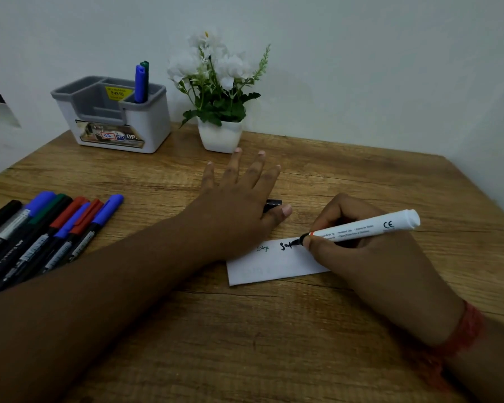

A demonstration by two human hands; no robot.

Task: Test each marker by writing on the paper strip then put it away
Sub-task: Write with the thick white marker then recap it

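Observation:
My right hand (373, 257) grips a white marker (364, 226) and its black tip touches the white paper strip (271, 267), where black letters and a fainter word show. My left hand (239, 202) lies flat with straight fingers spread, its heel pressing the strip's upper left edge. A black cap (274, 203) peeks out under that hand by the thumb. Several capped markers (41, 231) in black, blue, green and red lie in a row at the left. A grey and white organizer (114, 117) at the back left holds a blue marker (139, 84) and a green one.
A white pot with white flowers (220, 103) stands just beyond my left fingertips, beside the organizer. The wooden table (245, 330) meets the wall at the back and its right edge runs diagonally past my right hand.

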